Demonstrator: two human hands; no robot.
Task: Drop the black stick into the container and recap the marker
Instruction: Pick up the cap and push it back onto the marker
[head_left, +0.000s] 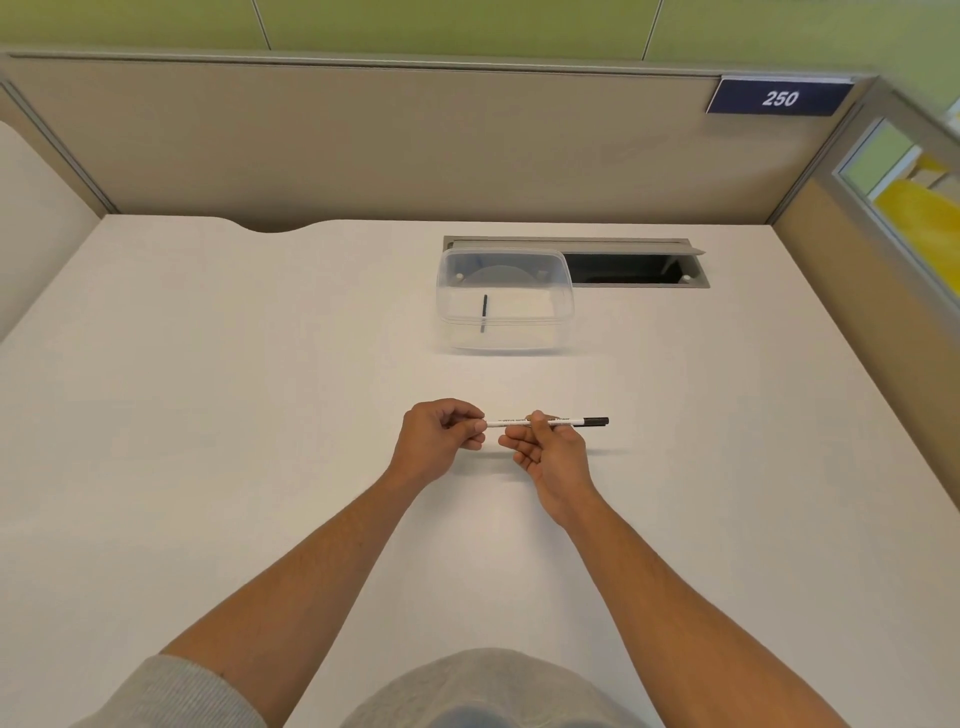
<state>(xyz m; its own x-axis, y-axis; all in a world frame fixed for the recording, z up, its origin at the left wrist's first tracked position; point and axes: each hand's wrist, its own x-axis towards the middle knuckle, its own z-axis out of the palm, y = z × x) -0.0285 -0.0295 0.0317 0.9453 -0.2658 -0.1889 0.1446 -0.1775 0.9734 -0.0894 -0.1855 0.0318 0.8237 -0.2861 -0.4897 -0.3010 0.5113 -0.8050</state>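
Observation:
A thin white marker (519, 422) with a black end (596, 420) pointing right is held level above the white desk (208, 415). My left hand (441, 441) pinches its left end. My right hand (550, 447) grips the barrel near the middle with thumb and fingers. Whether the black end is a cap or the tip, I cannot tell. Farther back stands a clear plastic container (550, 317), and the black stick (484, 313) lies inside it, pointing away from me.
An open cable hatch (634, 267) is set into the desk right behind the container. Beige partition walls (363, 145) close the back and both sides. A blue plate reading 250 (779, 97) hangs at the top right.

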